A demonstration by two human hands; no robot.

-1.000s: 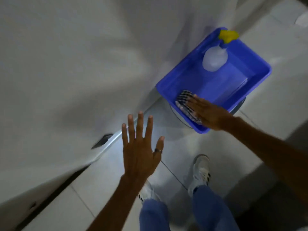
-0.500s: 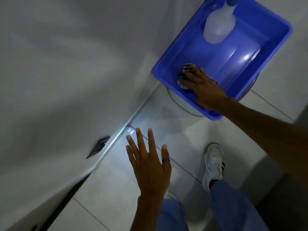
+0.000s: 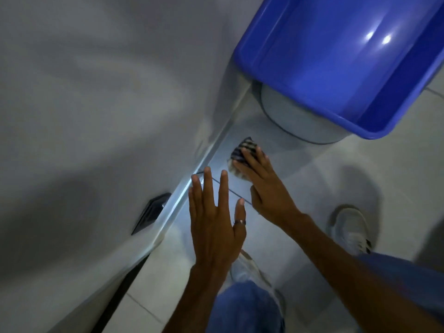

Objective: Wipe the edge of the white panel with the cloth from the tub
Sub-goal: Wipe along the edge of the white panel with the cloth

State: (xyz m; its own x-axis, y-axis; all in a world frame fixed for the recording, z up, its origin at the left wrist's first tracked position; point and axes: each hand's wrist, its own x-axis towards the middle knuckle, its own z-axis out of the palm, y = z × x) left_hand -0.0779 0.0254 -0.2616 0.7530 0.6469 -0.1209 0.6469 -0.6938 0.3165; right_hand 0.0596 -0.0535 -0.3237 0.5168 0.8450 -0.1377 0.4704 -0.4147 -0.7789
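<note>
My right hand [image 3: 266,188] grips a dark striped cloth [image 3: 242,150], held out of the blue tub [image 3: 348,56] and just right of the white panel's bright lower edge [image 3: 192,186]. The cloth is close to the edge; whether it touches is unclear. My left hand [image 3: 213,222] hovers flat with fingers spread, a ring on one finger, beside the same edge. The white panel [image 3: 96,104] fills the left of the view. The blue tub sits at the top right, its inside bare where visible.
A dark recessed handle [image 3: 151,212] is set in the panel near its edge. The tub rests on a round grey stand [image 3: 295,121]. Pale tiled floor [image 3: 324,176] lies below; my white shoes [image 3: 350,229] and blue trousers [image 3: 242,308] are at the bottom.
My right hand lifted the striped cloth out of the tub and brought it down left toward the panel edge. The view tilted down, so the tub and its spray bottle slid upward.
</note>
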